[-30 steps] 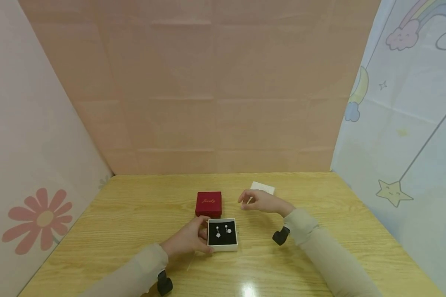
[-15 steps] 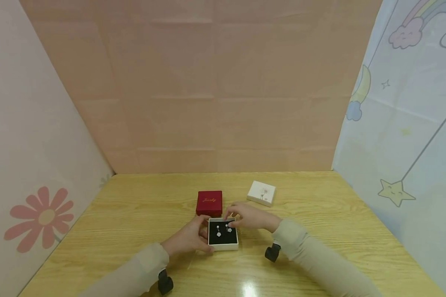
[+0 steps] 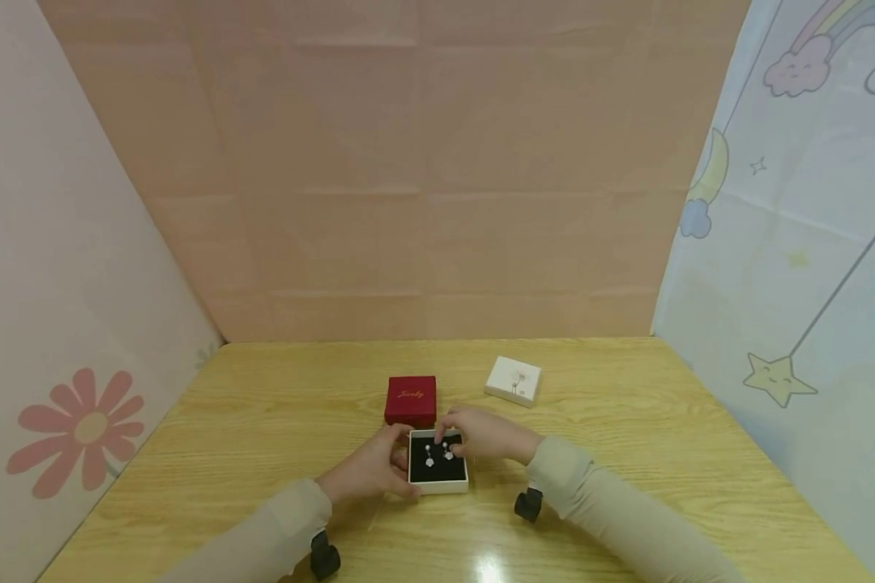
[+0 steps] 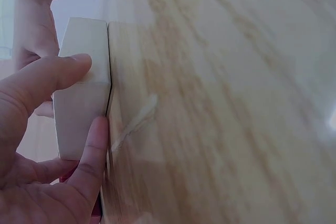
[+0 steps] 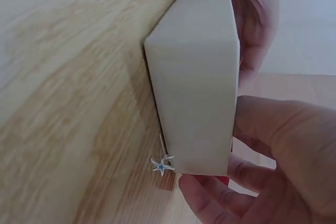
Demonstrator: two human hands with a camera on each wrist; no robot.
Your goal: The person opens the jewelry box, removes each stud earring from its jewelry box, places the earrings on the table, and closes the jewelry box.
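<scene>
My left hand (image 3: pixel 368 465) grips a small white jewellery box (image 3: pixel 441 487) from its left side; in the left wrist view the thumb (image 4: pixel 79 66) lies on its wall. A black pad (image 3: pixel 437 471) inside bears two earrings, each with a pearl and a white flower. My right hand (image 3: pixel 490 433) reaches over the box, finger and thumb bent down about the right earring (image 3: pixel 448 456). Whether they pinch it is hidden; the box wall blocks the right wrist view. The left earring (image 3: pixel 429 461) lies untouched on the pad.
Behind the box sits a red box (image 3: pixel 411 397) with gold lettering. A white lid with a flower print (image 3: pixel 513 380) lies back right. Beside the white box, a small starfish-shaped piece (image 5: pixel 161 166) rests on the wooden table (image 3: pixel 277 389). A thin pale strip (image 4: pixel 136 119) lies near the left hand.
My right hand has moved left and down from beside the printed lid to inside the white box, by the right earring. The left hand has stayed on the box.
</scene>
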